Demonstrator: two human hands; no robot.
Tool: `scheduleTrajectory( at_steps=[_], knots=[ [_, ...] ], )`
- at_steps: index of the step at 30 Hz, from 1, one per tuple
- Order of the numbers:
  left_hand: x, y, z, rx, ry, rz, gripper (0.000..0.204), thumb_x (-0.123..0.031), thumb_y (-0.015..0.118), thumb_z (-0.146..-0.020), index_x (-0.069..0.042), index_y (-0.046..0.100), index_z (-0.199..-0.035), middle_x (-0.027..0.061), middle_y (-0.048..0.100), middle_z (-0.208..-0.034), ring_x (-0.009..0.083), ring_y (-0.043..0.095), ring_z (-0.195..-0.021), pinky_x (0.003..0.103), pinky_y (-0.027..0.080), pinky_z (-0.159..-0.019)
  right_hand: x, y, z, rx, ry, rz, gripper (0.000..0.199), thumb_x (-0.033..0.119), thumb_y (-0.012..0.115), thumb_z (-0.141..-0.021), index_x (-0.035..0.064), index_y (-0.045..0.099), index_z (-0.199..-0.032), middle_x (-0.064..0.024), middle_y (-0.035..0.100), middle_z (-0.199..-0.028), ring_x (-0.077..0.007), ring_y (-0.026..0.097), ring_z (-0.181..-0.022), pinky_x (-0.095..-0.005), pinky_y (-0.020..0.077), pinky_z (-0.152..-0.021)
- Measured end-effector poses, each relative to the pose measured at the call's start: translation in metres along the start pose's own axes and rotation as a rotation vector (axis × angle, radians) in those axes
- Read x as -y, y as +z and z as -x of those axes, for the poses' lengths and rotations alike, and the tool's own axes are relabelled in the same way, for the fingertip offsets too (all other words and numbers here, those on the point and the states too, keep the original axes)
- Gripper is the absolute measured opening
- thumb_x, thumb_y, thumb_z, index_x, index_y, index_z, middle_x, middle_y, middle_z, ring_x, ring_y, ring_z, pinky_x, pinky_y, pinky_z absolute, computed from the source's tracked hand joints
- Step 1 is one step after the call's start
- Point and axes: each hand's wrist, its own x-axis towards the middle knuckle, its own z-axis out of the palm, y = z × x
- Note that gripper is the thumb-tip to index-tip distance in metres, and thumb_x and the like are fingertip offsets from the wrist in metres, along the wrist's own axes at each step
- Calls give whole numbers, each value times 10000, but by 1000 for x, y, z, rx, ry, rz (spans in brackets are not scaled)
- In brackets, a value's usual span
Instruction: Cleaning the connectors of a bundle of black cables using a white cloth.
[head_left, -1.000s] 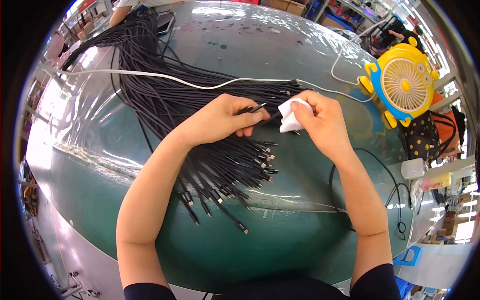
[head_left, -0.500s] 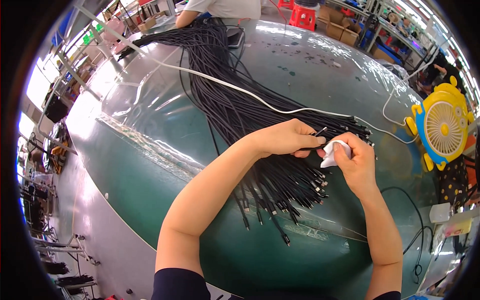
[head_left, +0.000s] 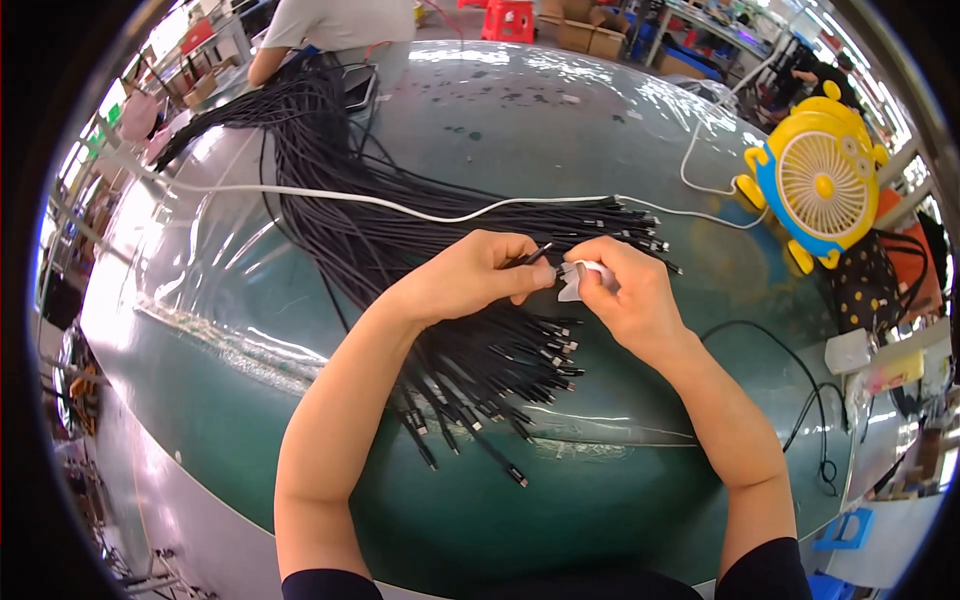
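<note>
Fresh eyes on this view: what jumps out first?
Probably the thick sheaf of black cables sprawling across the green tabletop from upper left to centre. Next, the yellow-and-blue cartoon desk fan at the right. Then, mid-picture, the left hand gripping a black cable beside the right hand, which pinches a white cloth.

The person wore a dark, near-black short-sleeved top [head_left: 560, 588], its front visible at the lower edge of the view. The left sleeve [head_left: 332, 585] and right sleeve [head_left: 768, 576] were of matching dark cloth, each hem lying on the upper arm above the elbow crease. Both forearms [head_left: 355, 395], the left hand [head_left: 478, 270] and the right hand [head_left: 632, 300] were bare. Finer fabric detail was too dark to tell.
</note>
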Motion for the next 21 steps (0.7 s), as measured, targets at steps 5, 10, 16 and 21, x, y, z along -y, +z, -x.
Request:
scheduleTrajectory(
  at_steps=[5,10,16,21],
  knots=[
    [-5,12,-1,-76,-39,-118,161,-156,651,-894,-25,579,-836,-36,517,-721,36,433,-684,218,365,-618,5,-3,2,60,372,-505,148,66,575,-875,-6,626,-994,-18,631,-820,-57,562,-737,-217,458,-672],
    [3,15,0,-124,58,-212,205,-158,668,-853,26,579,-852,4,542,-728,79,442,-691,265,404,-633,2,1,-3,132,373,-354,158,106,571,-861,-7,627,-956,-46,633,-786,-86,560,-698,-259,459,-649],
    [0,14,0,-131,2,-177,182,-139,666,-856,28,595,-839,-2,533,-715,71,433,-679,257,393,-622,6,1,-5,144,372,-346,115,67,544,-848,2,620,-906,-19,605,-764,-65,528,-698,-245,445,-643],
    [4,13,-3,-99,9,-145,179,-144,678,-863,27,628,-875,-8,570,-730,56,451,-681,245,399,-630,2,0,1,130,318,-344,115,102,554,-854,2,602,-883,-64,616,-744,-136,549,-666,-301,450,-623]
  ],
)
